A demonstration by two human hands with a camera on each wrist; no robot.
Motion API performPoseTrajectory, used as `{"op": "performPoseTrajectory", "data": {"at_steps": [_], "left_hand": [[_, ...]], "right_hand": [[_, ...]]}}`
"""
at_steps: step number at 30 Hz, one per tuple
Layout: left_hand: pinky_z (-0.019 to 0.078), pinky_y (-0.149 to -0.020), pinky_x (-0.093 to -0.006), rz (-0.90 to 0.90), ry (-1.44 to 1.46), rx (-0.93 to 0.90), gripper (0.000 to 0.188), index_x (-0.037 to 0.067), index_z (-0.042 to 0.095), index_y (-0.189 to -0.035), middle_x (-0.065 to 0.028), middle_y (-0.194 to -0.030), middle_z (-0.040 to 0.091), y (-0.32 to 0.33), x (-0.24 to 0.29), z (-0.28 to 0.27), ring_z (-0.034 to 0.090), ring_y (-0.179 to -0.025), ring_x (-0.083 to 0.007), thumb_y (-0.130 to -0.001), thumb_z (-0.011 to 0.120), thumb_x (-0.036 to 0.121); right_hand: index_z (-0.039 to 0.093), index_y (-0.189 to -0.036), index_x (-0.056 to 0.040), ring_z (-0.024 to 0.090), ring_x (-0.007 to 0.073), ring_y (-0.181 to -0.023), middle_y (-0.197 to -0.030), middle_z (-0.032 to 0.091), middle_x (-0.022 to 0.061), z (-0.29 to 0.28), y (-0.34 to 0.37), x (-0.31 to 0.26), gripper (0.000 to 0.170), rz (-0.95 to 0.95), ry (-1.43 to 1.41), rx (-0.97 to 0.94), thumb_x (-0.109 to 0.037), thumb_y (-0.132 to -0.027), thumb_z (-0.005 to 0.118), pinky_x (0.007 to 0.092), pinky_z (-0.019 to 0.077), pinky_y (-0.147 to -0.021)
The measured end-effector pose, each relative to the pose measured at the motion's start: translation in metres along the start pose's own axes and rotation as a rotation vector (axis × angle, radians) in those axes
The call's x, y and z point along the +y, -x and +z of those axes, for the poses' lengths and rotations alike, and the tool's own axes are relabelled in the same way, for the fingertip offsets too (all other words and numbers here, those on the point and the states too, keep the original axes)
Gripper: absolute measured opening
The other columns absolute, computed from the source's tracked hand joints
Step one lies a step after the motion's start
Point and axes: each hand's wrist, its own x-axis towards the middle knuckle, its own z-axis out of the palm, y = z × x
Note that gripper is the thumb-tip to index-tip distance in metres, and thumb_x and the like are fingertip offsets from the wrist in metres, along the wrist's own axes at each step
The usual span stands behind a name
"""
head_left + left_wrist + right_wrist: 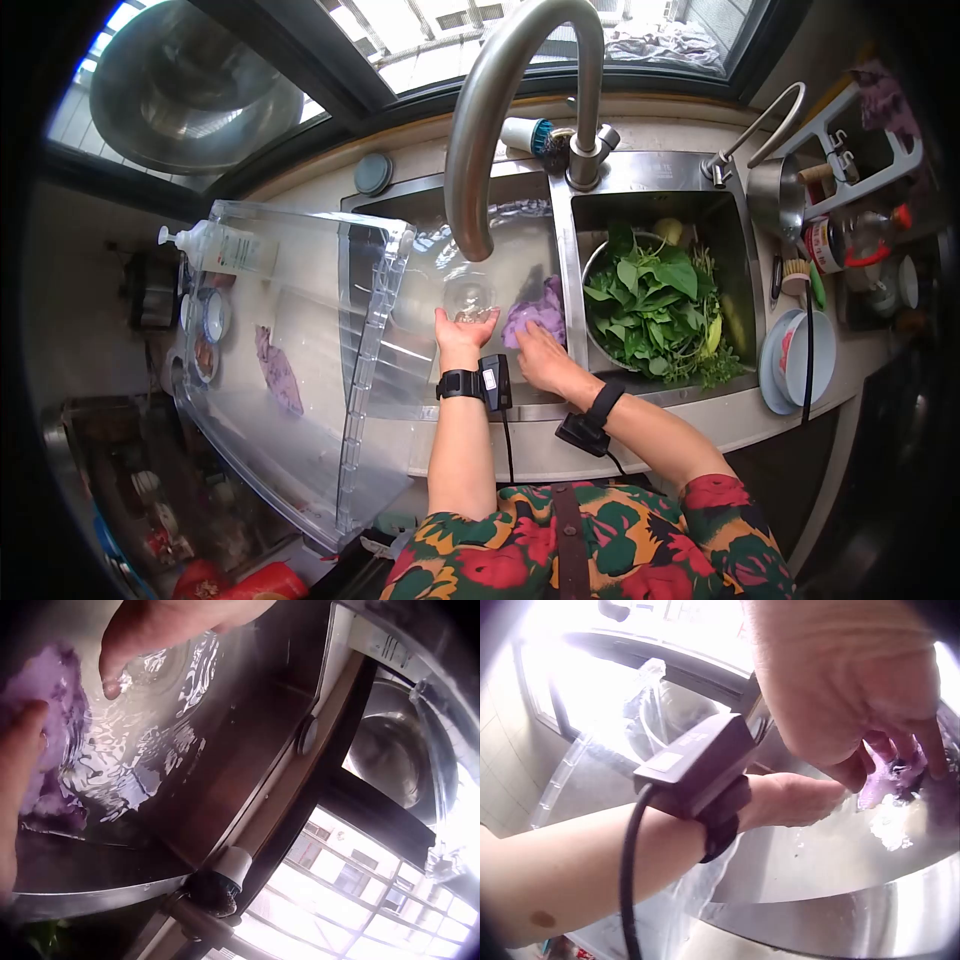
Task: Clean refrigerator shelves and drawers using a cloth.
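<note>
Right hand has its fingers curled into a purple cloth, down in the watery left basin by the divider. Left hand is just beside it, fingers pretty relaxed and open. Leafy greens fill a bowl in the right basin, and a big clear bin stands off left.

Head cam: high up, wide fisheye, facing forward and down over the double sink, window at top. Left wrist: close in over the left basin, heavily rolled, window lower right. Right wrist: tight behind the right hand, facing across the left forearm. All three share the purple cloth.
</note>
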Motion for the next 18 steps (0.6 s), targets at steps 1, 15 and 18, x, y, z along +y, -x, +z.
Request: {"op": "performPoseTrajectory", "data": {"at_steps": [1,15,18], "left_hand": [[0.0124,-0.102,-0.0487,-0.010,0.000,-0.004,0.071,0.010,0.007,-0.135,-0.0114,-0.141,0.009,-0.004,0.003,-0.002,0.011,-0.129,-0.0299,-0.084,0.031,0.053],[0.0207,-0.100,-0.0481,-0.048,0.075,0.083,0.069,0.004,0.016,-0.131,-0.0149,-0.136,0.020,0.001,-0.006,0.019,0.022,-0.124,-0.0297,-0.083,0.039,0.048],[0.0213,-0.100,-0.0474,-0.096,0.164,0.131,0.077,0.004,0.010,-0.132,-0.0155,-0.137,0.015,-0.010,0.001,0.012,0.018,-0.126,-0.0294,-0.080,0.045,0.049]], "right_hand": [[0.044,-0.111,0.0072,0.036,0.0408,-0.114,-0.120,0.037,0.0310,0.001,-0.003,0.003,0.039,0.008,-0.036,-0.036,-0.005,-0.074,0.045,0.0409,0.0282,-0.098],[0.059,-0.085,-0.0033,0.056,0.0275,-0.074,-0.082,0.056,0.0113,-0.110,0.076,0.004,0.016,-0.092,-0.194,0.693,-0.003,-0.071,0.051,0.0344,0.0465,-0.063],[0.060,-0.079,-0.0035,0.054,0.0241,-0.063,-0.071,0.055,0.0104,-0.159,0.141,0.036,0.014,0.042,0.092,1.032,0.002,-0.069,0.052,0.0329,0.0444,-0.055]]}}
